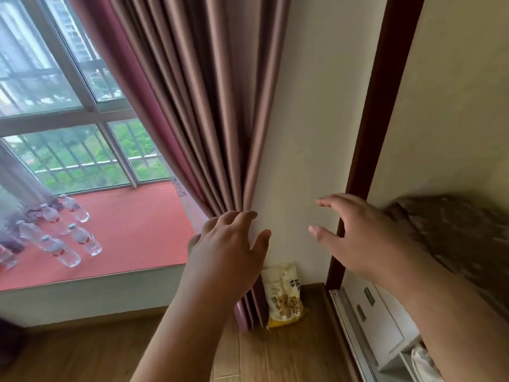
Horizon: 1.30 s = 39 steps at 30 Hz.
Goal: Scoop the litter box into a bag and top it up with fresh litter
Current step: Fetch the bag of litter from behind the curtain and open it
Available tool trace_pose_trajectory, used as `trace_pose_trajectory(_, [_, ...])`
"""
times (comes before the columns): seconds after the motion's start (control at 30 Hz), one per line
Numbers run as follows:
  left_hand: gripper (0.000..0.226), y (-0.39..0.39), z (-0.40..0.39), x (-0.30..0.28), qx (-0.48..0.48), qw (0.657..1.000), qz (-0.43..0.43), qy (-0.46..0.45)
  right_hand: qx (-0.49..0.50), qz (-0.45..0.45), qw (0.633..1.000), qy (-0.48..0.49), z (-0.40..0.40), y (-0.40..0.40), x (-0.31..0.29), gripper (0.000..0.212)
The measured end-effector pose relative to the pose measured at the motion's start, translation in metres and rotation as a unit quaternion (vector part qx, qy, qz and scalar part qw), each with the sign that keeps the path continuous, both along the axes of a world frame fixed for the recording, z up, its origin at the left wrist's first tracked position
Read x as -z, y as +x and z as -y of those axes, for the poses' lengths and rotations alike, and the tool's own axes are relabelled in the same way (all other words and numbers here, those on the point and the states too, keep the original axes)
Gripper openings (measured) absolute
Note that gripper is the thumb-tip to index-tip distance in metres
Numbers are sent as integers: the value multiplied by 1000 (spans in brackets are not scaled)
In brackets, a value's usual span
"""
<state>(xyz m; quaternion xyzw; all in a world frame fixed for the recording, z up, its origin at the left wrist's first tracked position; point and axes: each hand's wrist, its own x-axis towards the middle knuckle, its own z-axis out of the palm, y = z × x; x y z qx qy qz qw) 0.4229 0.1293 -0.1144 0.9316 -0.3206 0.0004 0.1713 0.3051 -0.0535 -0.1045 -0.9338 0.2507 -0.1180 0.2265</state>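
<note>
By curtain [209, 111]: litter bag [283, 296] on floor, both hands empty.

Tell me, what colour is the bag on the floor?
Yellow and cream bag, seen in the head view.

- The curtain [209, 111] I see is cloth with a soft satin sheen, smooth in its folds.
- The bag [283, 296] on the floor reads as glossy printed plastic, slightly crinkled.
- The floor [82, 351] looks like wood planks, matt with a faint grain.
- The wall [311, 133] is painted and matt, finely textured.
- The bottles [63, 238] are clear, shiny plastic.
- The sill [132, 230] carries a matt red covering; I cannot tell its material.
- The window frame [68, 117] looks like pale metal.
</note>
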Motion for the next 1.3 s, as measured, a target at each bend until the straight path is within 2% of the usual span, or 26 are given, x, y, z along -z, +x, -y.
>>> trace_pose_trajectory(0.23, [52, 48, 61, 10, -58, 998, 1, -2, -53, 8, 998, 13, 76, 64, 11, 55])
trace_pose_trajectory(0.43, [52, 79, 96, 36, -111, 994, -16, -6, -99, -29, 994, 30, 120, 107, 36, 56])
trace_pose_trajectory(0.6, [54, 103, 117, 65, -107, 993, -50, 19, -111, -69, 991, 39, 142, 137, 59, 57])
trace_pose_trajectory(0.83, [53, 166, 140, 100, -108, 992, -67, -14, -84, -99, 990, 58, 168, 182, 89, 59])
trace_pose_trajectory(1.0, [52, 211, 162, 121, -69, 994, -80, -5, -47, -105, 992, 47, 178, 217, 97, 59])
trace_pose_trajectory(1.3, [51, 277, 193, 169, -18, 990, -123, 60, 13, -126, 987, 96, 191, 251, 141, 58])
